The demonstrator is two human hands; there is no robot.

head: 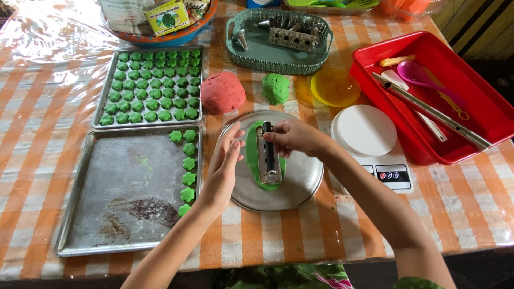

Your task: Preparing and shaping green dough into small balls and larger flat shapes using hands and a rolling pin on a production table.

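A long metal cookie press (pixel 268 155) lies lengthwise on a strip of green dough (pixel 254 155), and both sit in the middle of a round metal plate (pixel 300 182) on the orange-and-white checked tablecloth (pixel 267 235). The right hand (pixel 294 137) comes in from the plate's right side and its fingers are closed around the upper end of the press, pinning it against the dough. The left hand (pixel 225 166) stands on edge at the plate's left rim, fingers straight and together, gripping nothing; whether it brushes the dough I cannot tell. Just left of the plate rests a worn baking tray (pixel 96 214), mostly bare, with one column of green flower-shaped cookies (pixel 188 166) along the side nearest the plate. Beyond that tray is a second tray (pixel 110 59) filled with rows of the same green cookies. Directly behind the plate sit a ball of red dough (pixel 222 92) and a smaller ball of green dough (pixel 275 88), with a yellow lid (pixel 334 86) beside them and a teal basket (pixel 262 53) of metal nozzles farther back. To the plate's right stands a white kitchen scale (pixel 369 144), and past it a red bin (pixel 482 107) holding a long metal tube (pixel 433 113) and a purple spoon (pixel 420 75).
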